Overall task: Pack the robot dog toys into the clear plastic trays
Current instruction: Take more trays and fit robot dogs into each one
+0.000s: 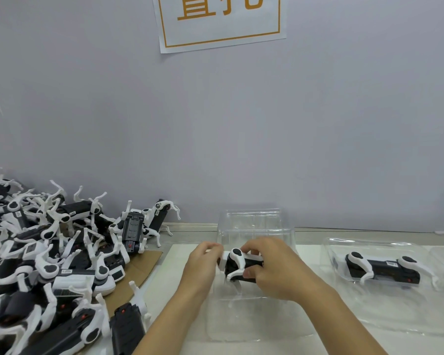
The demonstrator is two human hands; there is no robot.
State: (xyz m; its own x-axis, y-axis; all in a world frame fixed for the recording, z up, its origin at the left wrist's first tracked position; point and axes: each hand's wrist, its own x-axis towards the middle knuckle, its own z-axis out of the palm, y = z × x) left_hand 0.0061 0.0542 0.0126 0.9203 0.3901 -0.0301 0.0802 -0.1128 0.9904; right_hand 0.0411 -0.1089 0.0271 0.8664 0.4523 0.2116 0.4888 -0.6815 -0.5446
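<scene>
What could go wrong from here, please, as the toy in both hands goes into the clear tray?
The robot dog toy, held by the left hand and right hand, has thin white legs splayed out; they could snag the tray rim. The light tray might slide. The pile of toys beside the left forearm could be knocked.

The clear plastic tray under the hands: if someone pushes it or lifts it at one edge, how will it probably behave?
The clear thin-walled plastic tray probably weighs little and would slide easily on the smooth white table surface. Its walls look thin, so it may flex if lifted at one edge. The filled clear tray on the right, with a black and white robot dog toy inside, should shift less easily.
</scene>
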